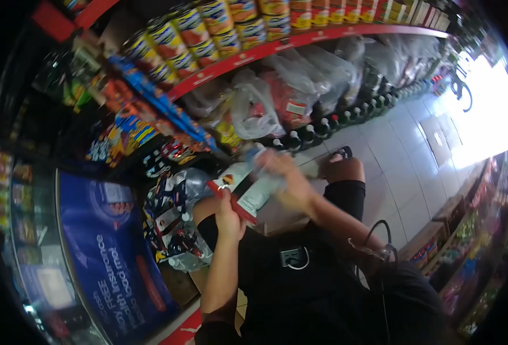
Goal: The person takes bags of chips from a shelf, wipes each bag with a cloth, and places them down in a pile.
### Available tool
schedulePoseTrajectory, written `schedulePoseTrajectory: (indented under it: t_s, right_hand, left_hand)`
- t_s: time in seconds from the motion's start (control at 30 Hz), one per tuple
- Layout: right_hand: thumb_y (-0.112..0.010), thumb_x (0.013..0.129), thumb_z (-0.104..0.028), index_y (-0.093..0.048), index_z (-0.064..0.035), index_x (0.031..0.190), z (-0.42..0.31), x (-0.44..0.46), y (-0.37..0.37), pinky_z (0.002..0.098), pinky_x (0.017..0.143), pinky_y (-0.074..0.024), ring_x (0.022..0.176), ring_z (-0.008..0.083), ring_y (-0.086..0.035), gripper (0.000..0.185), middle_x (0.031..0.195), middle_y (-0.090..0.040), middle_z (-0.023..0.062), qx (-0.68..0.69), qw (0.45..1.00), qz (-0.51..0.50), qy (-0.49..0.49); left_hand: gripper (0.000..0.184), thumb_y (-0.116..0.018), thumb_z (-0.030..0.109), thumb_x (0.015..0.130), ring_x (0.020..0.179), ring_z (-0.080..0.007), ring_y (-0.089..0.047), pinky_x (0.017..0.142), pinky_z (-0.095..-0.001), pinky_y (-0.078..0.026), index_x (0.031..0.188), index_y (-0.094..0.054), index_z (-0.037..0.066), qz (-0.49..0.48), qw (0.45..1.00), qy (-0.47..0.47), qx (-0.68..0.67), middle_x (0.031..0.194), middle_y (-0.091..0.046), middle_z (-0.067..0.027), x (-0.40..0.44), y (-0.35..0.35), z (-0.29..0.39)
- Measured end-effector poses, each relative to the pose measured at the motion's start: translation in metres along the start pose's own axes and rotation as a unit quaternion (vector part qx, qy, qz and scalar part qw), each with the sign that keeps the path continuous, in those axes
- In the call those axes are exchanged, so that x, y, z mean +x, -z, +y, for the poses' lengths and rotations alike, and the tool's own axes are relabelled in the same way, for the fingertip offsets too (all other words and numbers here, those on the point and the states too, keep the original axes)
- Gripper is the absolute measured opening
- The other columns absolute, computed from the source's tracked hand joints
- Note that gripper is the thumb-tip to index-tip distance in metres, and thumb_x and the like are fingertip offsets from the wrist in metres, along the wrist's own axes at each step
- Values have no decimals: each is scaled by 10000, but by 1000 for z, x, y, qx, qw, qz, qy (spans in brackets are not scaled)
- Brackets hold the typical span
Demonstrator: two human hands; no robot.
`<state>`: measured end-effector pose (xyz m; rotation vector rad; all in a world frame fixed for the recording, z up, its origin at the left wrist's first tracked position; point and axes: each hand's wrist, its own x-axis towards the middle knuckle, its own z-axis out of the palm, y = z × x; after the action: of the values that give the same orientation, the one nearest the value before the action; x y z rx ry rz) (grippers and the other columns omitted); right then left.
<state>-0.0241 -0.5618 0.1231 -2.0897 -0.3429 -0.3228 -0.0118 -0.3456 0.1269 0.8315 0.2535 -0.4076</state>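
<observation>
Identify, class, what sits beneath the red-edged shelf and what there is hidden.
Translucent plastic bags, with a row of bottles along the floor in front. Most of the bags' contents are unclear, and whatever lies behind them is covered.

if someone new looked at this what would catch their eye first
Probably the glaring white opening at the upper right, then the large blue printed banner with white lettering at the lower left. Near the centre, the person's left hand grips a white pouch with a red edge, and the right hand is a blur close to it. Yellow-and-orange cylindrical cans line the top.
</observation>
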Motion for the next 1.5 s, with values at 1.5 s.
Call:
schedulePoseTrajectory:
  t_s: [1.5]
  right_hand:
    - [-324,1009,-477,-448,-108,1489,147,-102,117,620,1127,-314,1385,384,-434,617,1508,-477,131,517,721,323,-329]
  left_hand:
    - [707,-485,568,968,1296,-398,-512,1080,-467,-396,1439,-483,41,204,601,-192,749,1403,-534,-253,72,156,32]
